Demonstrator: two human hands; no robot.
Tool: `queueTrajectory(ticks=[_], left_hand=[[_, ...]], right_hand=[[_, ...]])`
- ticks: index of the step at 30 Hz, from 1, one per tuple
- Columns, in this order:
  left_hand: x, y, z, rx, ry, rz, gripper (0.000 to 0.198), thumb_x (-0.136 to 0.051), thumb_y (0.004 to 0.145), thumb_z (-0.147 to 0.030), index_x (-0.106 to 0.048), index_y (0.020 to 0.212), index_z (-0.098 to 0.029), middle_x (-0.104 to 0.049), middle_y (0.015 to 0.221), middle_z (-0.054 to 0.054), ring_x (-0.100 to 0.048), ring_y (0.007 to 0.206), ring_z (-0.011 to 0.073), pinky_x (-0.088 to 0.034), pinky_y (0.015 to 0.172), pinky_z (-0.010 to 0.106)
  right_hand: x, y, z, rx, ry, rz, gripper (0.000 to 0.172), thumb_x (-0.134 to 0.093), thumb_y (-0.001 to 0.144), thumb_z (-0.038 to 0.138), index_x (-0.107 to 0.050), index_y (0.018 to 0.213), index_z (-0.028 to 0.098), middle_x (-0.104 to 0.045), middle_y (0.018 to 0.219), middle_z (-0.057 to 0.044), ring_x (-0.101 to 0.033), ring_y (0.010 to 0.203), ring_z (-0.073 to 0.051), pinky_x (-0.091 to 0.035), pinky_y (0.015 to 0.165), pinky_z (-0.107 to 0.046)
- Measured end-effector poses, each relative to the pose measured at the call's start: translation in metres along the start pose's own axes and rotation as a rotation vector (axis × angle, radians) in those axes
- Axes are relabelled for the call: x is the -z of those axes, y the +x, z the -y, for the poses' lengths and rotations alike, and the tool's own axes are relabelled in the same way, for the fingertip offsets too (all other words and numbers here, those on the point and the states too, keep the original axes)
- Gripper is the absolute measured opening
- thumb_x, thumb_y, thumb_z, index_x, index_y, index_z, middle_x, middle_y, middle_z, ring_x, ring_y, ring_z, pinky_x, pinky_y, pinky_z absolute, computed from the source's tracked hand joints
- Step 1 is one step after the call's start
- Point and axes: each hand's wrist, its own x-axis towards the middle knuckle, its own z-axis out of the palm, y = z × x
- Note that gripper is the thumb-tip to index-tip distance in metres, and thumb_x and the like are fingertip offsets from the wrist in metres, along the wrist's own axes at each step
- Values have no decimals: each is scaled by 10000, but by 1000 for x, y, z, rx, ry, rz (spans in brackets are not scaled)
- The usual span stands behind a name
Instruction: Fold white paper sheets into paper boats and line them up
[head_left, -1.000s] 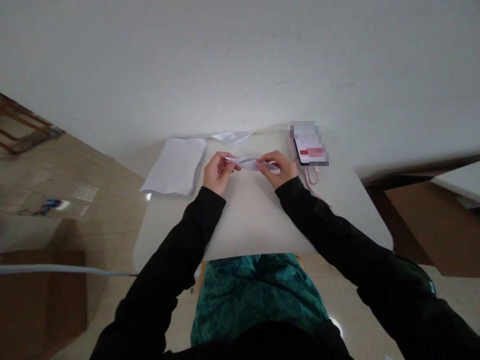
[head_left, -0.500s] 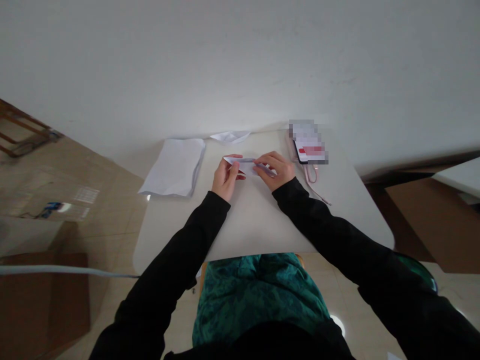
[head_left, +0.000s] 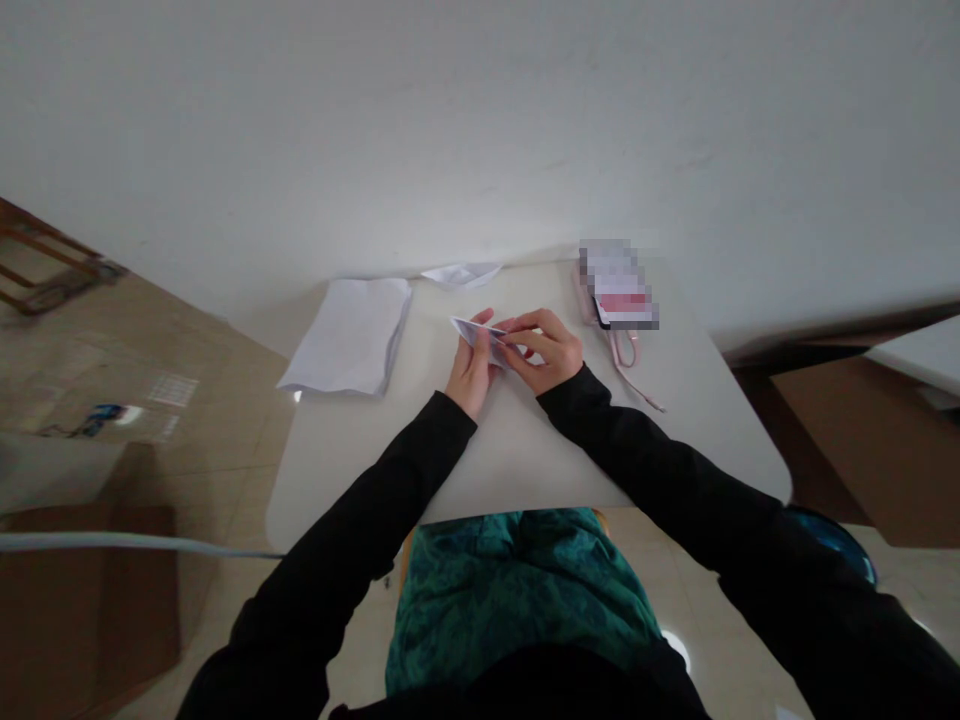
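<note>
A small folded piece of white paper (head_left: 466, 327) is held between both hands above the table. My left hand (head_left: 472, 370) grips its left part, thumb on the near side and fingers behind. My right hand (head_left: 547, 348) pinches the paper's right end, with thumb and fingers bent around it; that end is partly hidden by them. Behind the hands, against the wall, lies another folded white paper shape (head_left: 461, 275). A stack of white paper sheets (head_left: 349, 335) rests to the left of my left hand.
The white table (head_left: 517, 450) stands against a pale wall (head_left: 480, 130). At its back right lies a phone (head_left: 619, 285), partly pixelated, with a pink cable (head_left: 626, 365). Cardboard boxes (head_left: 877, 430) stand on the floor at right, and another box (head_left: 90, 590) at lower left.
My left hand has shifted right, closer to my right hand, which has moved slightly left. The paper between them now tilts down toward the right, and less of it shows.
</note>
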Motion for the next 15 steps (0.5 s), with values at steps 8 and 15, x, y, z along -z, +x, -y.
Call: queueTrajectory(ticks=[8,15], left_hand=[[-12,-2,-4,106,-189,-25,643,-517,773,-709,-399,1196,-239,-633,1129,105,-616,1096,249,-525,870,416],[-5,1,-3,22,-150,-77,505,-566,802,-620,-477,1088,-213,-631,1102,88,-624,1071,220,-528,854,371]], right_hand=[[-7,-5,5,30,-95,70,124,-635,821,307,-719,746,255,-624,953,-66,-540,846,-191,-518,702,-381],[-3,-3,0,-21,-83,43,146,-652,813,325,-718,912,242,-622,959,-83,-553,835,-188,-509,629,-344]])
